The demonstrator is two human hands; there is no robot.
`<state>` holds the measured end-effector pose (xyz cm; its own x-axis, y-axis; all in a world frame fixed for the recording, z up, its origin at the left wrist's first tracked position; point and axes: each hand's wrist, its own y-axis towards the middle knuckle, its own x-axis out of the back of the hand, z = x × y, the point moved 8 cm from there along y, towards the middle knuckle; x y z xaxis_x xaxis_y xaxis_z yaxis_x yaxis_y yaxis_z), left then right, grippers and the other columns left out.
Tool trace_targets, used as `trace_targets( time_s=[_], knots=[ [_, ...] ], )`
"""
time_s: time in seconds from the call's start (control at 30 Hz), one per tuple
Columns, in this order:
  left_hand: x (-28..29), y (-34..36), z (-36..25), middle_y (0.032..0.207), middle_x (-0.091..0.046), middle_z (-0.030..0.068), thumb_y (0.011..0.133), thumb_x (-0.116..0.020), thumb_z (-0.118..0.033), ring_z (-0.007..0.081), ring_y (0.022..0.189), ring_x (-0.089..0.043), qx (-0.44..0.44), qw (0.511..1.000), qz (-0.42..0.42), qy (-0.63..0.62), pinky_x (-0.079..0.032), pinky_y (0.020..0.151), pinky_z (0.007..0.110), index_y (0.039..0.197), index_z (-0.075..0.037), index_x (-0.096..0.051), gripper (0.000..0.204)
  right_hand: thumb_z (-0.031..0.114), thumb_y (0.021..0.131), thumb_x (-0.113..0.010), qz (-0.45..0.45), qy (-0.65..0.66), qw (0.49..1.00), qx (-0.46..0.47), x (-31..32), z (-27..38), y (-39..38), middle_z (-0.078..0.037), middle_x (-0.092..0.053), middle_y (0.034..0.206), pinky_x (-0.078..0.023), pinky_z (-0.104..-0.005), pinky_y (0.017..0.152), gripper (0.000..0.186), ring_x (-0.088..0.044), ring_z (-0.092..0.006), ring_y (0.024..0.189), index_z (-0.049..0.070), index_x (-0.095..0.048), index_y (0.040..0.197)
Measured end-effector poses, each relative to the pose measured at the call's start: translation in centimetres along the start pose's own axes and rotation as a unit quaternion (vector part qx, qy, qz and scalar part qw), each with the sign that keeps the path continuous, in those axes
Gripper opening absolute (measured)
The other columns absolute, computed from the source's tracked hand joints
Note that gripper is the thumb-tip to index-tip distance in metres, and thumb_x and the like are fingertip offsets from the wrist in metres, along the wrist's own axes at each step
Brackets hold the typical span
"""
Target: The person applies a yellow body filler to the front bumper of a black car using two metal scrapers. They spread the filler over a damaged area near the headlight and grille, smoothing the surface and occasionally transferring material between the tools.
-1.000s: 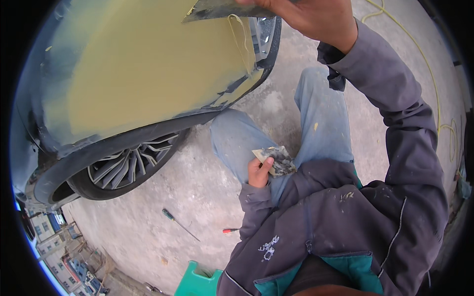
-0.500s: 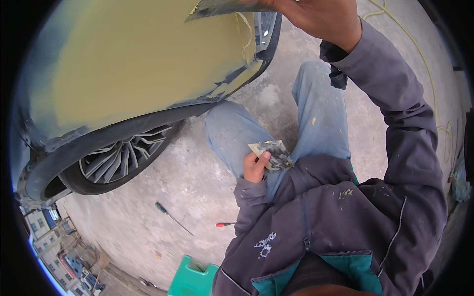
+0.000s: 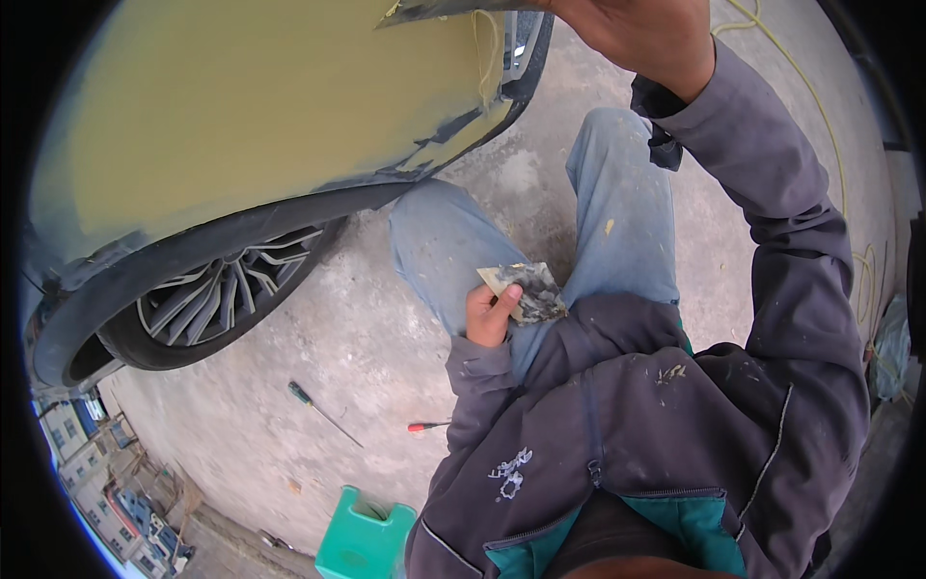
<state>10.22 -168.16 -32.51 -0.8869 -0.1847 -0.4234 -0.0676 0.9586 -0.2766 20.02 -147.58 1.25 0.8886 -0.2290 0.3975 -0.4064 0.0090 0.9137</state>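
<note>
At the top of the view my right hand grips a wide grey putty spreader. Its blade lies over the car's body panel, which is coated in smooth yellowish filler; I cannot tell whether it touches. Bits of filler cling to the spreader's left corner, and the ends of my right fingers are cut off by the upper edge. Close to my lap, my left hand pinches a small putty scraper smeared with dark and pale filler, thumb on top.
Below the panel is the car's wheel. On the concrete floor lie a long screwdriver and a red-handled tool, partly hidden by my sleeve. A green plastic stool stands nearby. A yellow hose runs along the right.
The view has shifted slightly, so the car sits a little higher and further left. Both hands keep their holds; the right hand and spreader remain at the panel's top edge in view.
</note>
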Motion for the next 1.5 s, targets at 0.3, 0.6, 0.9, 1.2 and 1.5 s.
trace_targets(
  time_s=[0.3, 0.6, 0.9, 1.2, 1.5],
  knots=[
    [0.5, -0.1, 0.7, 0.097, -0.064, 0.0107, 0.086, -0.061, -0.015, 0.0164, 0.089, -0.059, 0.015, 1.0, 0.0, -0.003, -0.044, 0.081, 0.028, 0.1, 0.006, -0.062, 0.026, 0.016, 0.07, -0.077, 0.015, 0.008, 1.0, -0.007, -0.5, -0.1, -0.4, -0.01, -0.061, 0.079, -0.049, -0.031, 0.057, 0.036, -0.061, -0.0274, 0.067, 0.006, -0.058, 0.099],
    [0.3, -0.2, 0.4, 0.099, -0.064, 0.0111, 0.086, -0.061, -0.014, 0.0168, 0.09, -0.058, 0.019, 1.0, -0.003, -0.008, -0.044, 0.082, 0.029, 0.102, 0.006, -0.061, 0.026, 0.015, 0.07, -0.075, 0.04, 0.011, 0.999, 0.028, -0.9, 1.2, -0.4, -0.01, -0.059, 0.075, -0.047, -0.0335, 0.055, 0.03, -0.059, -0.0287, 0.064, 0.006, -0.059, 0.094],
    [0.0, -0.1, 0.1, 0.091, -0.064, 0.0039, 0.086, -0.063, -0.022, 0.0093, 0.083, -0.055, 0.008, 1.0, 0.002, -0.001, -0.043, 0.073, 0.023, 0.103, 0.004, -0.063, 0.031, 0.015, 0.069, -0.075, 0.04, 0.035, 0.999, 0.005, -2.4, 0.8, -3.1, -0.009, -0.06, 0.074, -0.048, -0.0324, 0.054, 0.027, -0.06, -0.0272, 0.062, 0.006, -0.059, 0.089],
    [0.1, -0.2, 0.0, 0.091, -0.064, 0.0044, 0.086, -0.062, -0.022, 0.0099, 0.082, -0.055, 0.003, 1.0, 0.0, 0.0, -0.043, 0.072, 0.024, 0.101, 0.004, -0.063, 0.03, 0.013, 0.066, -0.076, 0.068, 0.035, 0.997, 0.027, -3.5, 1.7, -4.5, -0.008, -0.059, 0.071, -0.047, -0.0321, 0.05, 0.027, -0.058, -0.0256, 0.057, 0.004, -0.059, 0.086],
    [-0.2, -0.3, -0.4, 0.09, -0.064, 0.005, 0.087, -0.062, -0.021, 0.0101, 0.082, -0.055, -0.001, 1.0, -0.001, -0.003, -0.043, 0.072, 0.024, 0.102, 0.004, -0.063, 0.03, 0.013, 0.07, -0.073, 0.072, 0.017, 0.995, 0.068, -4.6, 2.5, -6.6, -0.005, -0.056, 0.068, -0.043, -0.0289, 0.045, 0.023, -0.055, -0.018, 0.053, 0.005, -0.059, 0.086]
  ],
)
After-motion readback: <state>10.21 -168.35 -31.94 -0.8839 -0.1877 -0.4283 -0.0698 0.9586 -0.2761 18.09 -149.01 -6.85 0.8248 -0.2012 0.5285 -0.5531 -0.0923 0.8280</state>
